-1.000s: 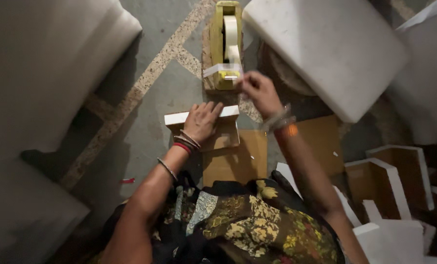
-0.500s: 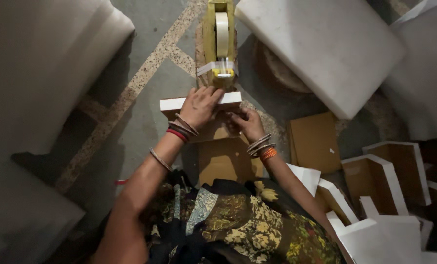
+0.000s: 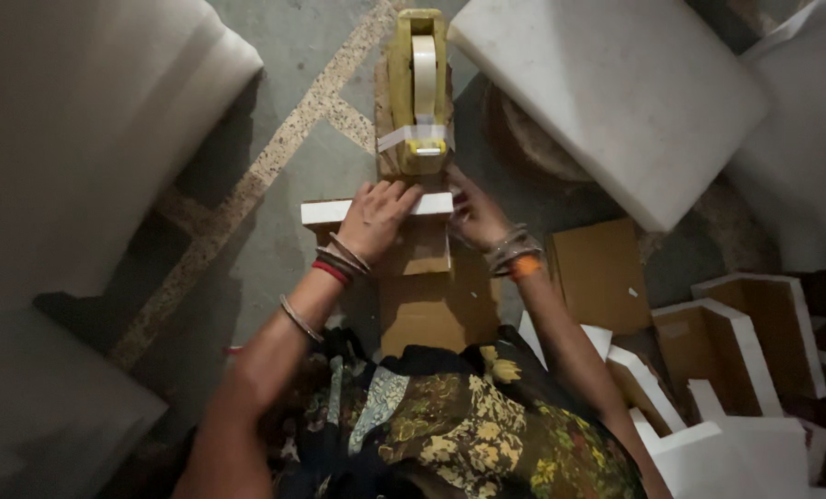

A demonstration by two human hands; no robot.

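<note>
Foam strip [image 3: 330, 212]: white, on a cardboard panel [image 3: 431, 310], at 6 o'clock of the yellow tape dispenser [image 3: 417, 88].
Left hand [image 3: 376, 220]: flat on strip, grip released.
Right hand [image 3: 476, 214]: at strip's 3 o'clock end; grip cannot tell.
Risk: strip likely shifts if pressure eases.

We reach both arms forward, elbows bent. Our left hand [image 3: 376, 217] lies palm down, fingers spread flat and pressing (bangles at the wrist). Our right hand [image 3: 477, 214] sits just beside it, fingers curled inward, wrist banded too; whether it pinches anything we cannot tell.
</note>
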